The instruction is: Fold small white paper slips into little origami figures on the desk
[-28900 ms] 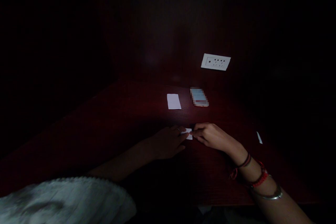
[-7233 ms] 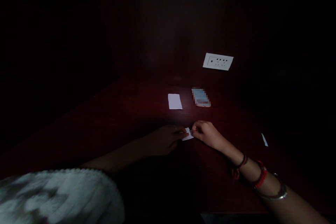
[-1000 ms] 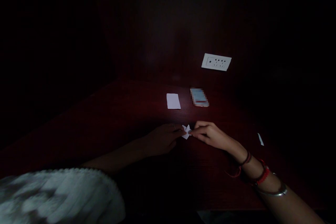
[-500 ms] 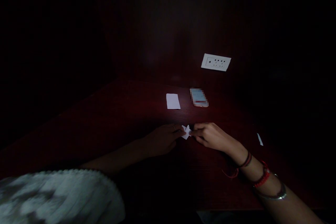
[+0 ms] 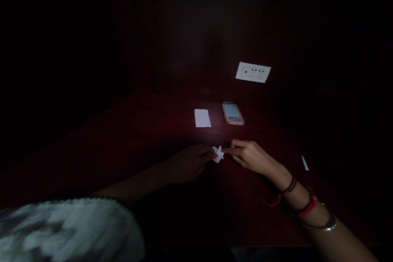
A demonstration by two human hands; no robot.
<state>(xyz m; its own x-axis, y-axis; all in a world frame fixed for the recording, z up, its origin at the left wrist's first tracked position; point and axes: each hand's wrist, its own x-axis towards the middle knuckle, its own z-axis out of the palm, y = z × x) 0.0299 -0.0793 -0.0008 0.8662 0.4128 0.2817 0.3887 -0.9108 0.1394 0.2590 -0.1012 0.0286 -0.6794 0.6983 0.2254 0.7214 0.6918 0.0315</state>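
Note:
A small white folded paper point(image 5: 219, 155), pointed at several corners, lies on the dark red table under my fingertips. My left hand point(image 5: 188, 163), in shadow and with a ring on one finger, grips its left side with the fingertips. From the right, my right hand point(image 5: 250, 155) reaches over with its index finger stretched out, the tip at the paper's upper right edge. The other fingers of that hand are bent and hold nothing. Fine folds in the paper are too small to make out.
Beyond my hands lie a flat white paper sheet point(image 5: 202, 118) and a phone point(image 5: 233, 113) with a blurred screen. A thin pale strip point(image 5: 305, 163) is at the right. A white wall socket point(image 5: 253, 72) is on the back panel. Surroundings are very dark.
My right hand has shifted slightly up and right, its index finger now straighter at the paper's upper right edge. More of the paper's right side shows. My left hand has stayed in place.

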